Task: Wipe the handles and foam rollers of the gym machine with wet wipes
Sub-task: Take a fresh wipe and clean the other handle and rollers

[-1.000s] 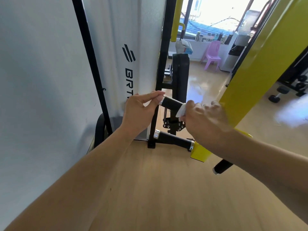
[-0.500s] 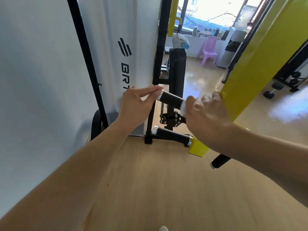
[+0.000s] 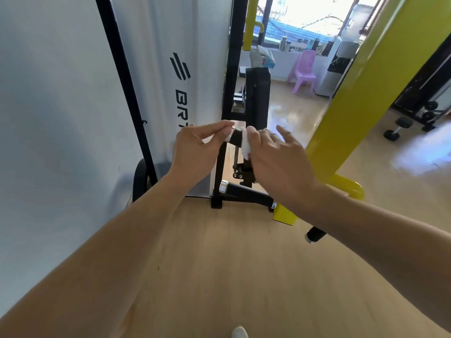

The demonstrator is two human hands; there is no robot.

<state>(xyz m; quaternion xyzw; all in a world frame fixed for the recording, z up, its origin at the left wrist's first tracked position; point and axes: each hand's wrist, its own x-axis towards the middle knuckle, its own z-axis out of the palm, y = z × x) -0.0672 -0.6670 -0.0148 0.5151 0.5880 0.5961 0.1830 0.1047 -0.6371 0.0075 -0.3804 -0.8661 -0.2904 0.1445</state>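
A short black handle (image 3: 236,137) with a silver end cap juts from the gym machine at mid-frame. My left hand (image 3: 197,152) pinches its left end between thumb and fingers. My right hand (image 3: 275,157) wraps a white wet wipe (image 3: 246,145) around the handle's right part, so only a short black stretch shows between the hands. Lower down lie a second black handle (image 3: 246,192) with silver caps and another black grip (image 3: 314,234) below my right forearm.
A white shroud panel (image 3: 73,118) with black frame bars fills the left. A yellow machine beam (image 3: 366,76) slants down on the right. A black pad (image 3: 257,93), a pink chair (image 3: 303,71), a water dispenser and dumbbells (image 3: 397,129) stand behind. Wooden floor lies below.
My right hand has slid the wipe leftward along the handle toward my left hand, covering more of the black grip. The view has also shifted slightly.
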